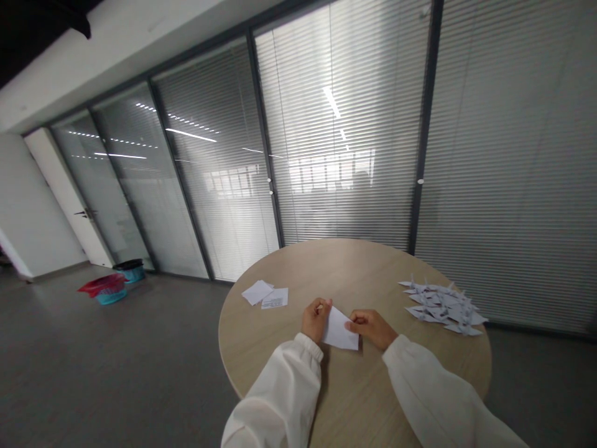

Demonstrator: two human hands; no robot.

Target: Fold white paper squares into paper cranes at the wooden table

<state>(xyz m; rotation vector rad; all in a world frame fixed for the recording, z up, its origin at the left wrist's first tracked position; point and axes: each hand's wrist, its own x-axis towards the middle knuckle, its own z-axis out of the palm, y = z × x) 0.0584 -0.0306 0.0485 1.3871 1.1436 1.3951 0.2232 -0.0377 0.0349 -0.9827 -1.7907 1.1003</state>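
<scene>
Between my two hands is a white sheet of paper, tilted a little above the round wooden table. My left hand pinches its upper left edge, thumb on top. On the right side, my right hand grips the paper's edge between thumb and fingers. A pile of folded white paper pieces with pointed ends lies at the table's right. To the left rest several flat paper sheets, one with printed text.
The round table stands close to a glass partition with blinds. On the floor at left are a blue bin with a red liner and a blue bin with a black liner. A white door is further left.
</scene>
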